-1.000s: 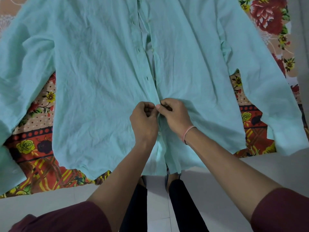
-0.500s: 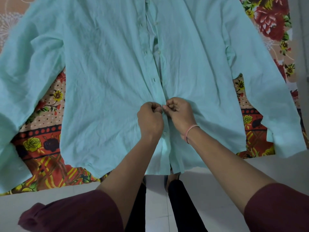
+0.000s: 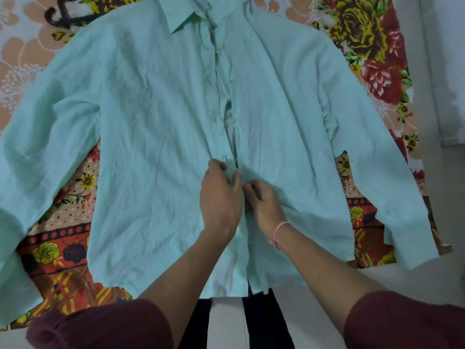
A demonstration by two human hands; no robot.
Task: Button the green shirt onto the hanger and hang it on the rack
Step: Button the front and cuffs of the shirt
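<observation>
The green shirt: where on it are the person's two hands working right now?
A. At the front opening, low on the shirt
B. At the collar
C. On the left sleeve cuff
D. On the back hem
A: the left hand and right hand meet at the front opening of the green shirt, well below the collar.

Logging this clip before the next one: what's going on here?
A person is buttoning a green shirt laid flat, front up, on a floral bedsheet. The left hand and right hand meet at the placket low on the front, pinching the fabric edges there. Above the hands the placket gapes open up to the collar. A dark hook-like shape, possibly the hanger, shows near the shoulder. No rack is visible.
</observation>
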